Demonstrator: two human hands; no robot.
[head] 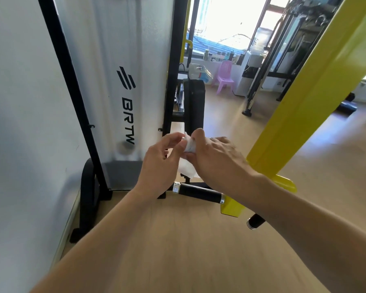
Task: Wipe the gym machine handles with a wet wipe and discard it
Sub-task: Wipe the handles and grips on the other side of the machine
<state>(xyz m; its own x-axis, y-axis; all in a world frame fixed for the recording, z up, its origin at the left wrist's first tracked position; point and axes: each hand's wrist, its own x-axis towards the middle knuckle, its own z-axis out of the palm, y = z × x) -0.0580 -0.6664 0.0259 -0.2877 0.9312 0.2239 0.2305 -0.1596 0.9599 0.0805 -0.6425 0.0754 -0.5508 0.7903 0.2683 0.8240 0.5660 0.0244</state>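
Both my hands meet in the middle of the view, above the machine's handles. My right hand (216, 157) grips a white wet wipe (188, 166) that hangs down in a crumpled fold. My left hand (161, 161) pinches the wipe's upper edge with thumb and fingertips. Just below the hands, a black handle (197, 192) with chrome end rings sticks out to the left from the yellow arm (317, 85) of the machine. A second black handle (255, 222) points toward me on the arm's right side.
The machine's white shroud (114, 81) with black frame bars stands at left against a white wall. A black pad (193, 106) rises behind the hands. Farther back are a pink plastic chair (223, 78), a water dispenser (249, 75) and other gym machines by the window.
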